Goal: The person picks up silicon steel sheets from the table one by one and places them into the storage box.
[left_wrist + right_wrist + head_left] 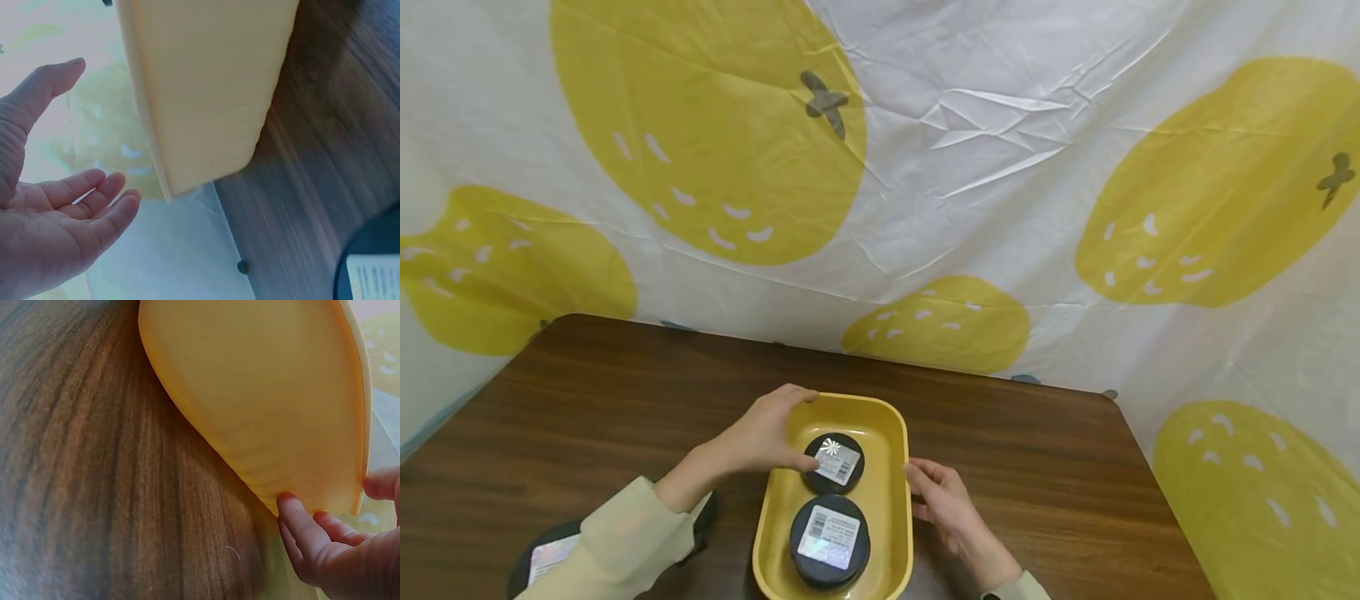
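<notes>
A yellow oblong tray (883,508) stands on the table with two black round containers inside. The smaller-looking far container (837,463) and the near container (829,546) both carry white printed labels with shiny stickers. My left hand (767,433) reaches over the tray's far left corner, thumb spread from the fingers, its thumb tip over the far container's label. In the left wrist view its fingers are relaxed beside the tray wall (206,94) with nothing between them. My right hand (943,504) grips the tray's right side, thumb at the rim and fingertips against the outer wall (262,412).
Another black round container (550,558) with a label lies left of the tray, partly covered by the left sleeve (632,537). The dark wooden table (1037,483) runs back to a white curtain (970,167) printed with yellow fruit.
</notes>
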Demonstrator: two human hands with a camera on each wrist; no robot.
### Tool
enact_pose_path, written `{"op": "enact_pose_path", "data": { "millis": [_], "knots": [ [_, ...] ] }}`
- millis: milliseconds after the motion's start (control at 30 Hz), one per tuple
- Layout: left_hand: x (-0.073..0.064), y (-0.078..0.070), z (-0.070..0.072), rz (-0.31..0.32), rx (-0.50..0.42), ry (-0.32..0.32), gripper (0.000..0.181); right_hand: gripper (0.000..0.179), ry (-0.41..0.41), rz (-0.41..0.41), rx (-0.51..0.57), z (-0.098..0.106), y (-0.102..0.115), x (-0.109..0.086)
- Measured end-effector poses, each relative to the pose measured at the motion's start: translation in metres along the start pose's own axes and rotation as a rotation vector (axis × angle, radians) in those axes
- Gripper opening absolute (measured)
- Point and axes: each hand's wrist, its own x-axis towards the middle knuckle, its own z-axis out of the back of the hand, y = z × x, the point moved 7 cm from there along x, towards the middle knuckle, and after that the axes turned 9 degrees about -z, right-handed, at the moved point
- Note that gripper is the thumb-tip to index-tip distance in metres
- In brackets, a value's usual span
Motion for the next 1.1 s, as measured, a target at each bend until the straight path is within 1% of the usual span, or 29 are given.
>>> {"op": "enact_pose_path", "data": {
  "millis": [133,233,367,433,567,833,1100],
  "knots": [
    [-0.005,0.002,0.007,-0.011,-0.001,-0.026,0.080,0.048,0.001,-0.001,-0.003,-0.001,0.000,0.000],
    [-0.008,0.002,0.011,-0.041,0.012,-0.041,0.080,0.048,0.005,-0.003,0.001,-0.001,0.000,0.000],
    [-0.012,0.002,0.014,-0.058,0.023,-0.047,0.079,0.048,0.003,-0.007,-0.001,-0.001,0.001,0.001],
    [-0.013,0.003,0.016,-0.058,0.023,-0.052,0.078,0.048,0.001,-0.009,-0.005,0.000,0.001,0.000],
    [-0.018,0.006,0.019,-0.038,0.019,-0.056,0.077,0.048,-0.002,-0.013,-0.013,0.000,0.000,0.000],
    [-0.035,0.016,0.031,-0.025,0.056,-0.081,0.077,0.048,-0.006,-0.008,-0.018,-0.001,0.001,-0.001],
    [-0.047,0.022,0.035,-0.012,0.066,-0.082,0.078,0.049,0.010,0.010,-0.001,-0.001,0.000,0.000]
  ]
}}
